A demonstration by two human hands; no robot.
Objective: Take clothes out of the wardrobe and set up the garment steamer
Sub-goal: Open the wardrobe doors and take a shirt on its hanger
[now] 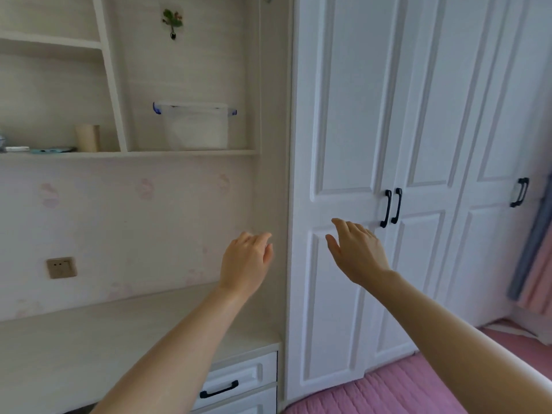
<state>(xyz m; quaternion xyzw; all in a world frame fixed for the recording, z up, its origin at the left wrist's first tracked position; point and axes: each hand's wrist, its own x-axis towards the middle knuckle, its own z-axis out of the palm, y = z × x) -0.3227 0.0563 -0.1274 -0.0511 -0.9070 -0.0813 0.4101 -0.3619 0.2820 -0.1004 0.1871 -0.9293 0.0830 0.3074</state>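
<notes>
White painted wardrobe [373, 144] doors, smooth with a faint satin sheen; black matt metal-looking handles [391, 207]. Pale wood-grain laminate on desk top [89, 339] and shelves [128, 153], matt. Translucent plastic storage box [195, 127] with blue clips. Matt wallpaper [119, 219] with faded pink prints. Quilted pink cloth on bed cover [403, 389]. Brushed, bronze-toned wall socket [61, 267].

A pale wood-grain wall [125, 222] with faint pink prints carries a beige power socket [61, 267]. Above it, a built-in shelf [128, 154] holds a clear storage box [195, 127] with blue clips and a small tan cylinder [87, 138]. Below runs a light table [89, 333] with white drawers [239, 380] on black pulls. A pink bedspread [397, 392] lies lower right, pink-and-blue curtains [534, 258] hang at the right edge. Soft daylight.
</notes>
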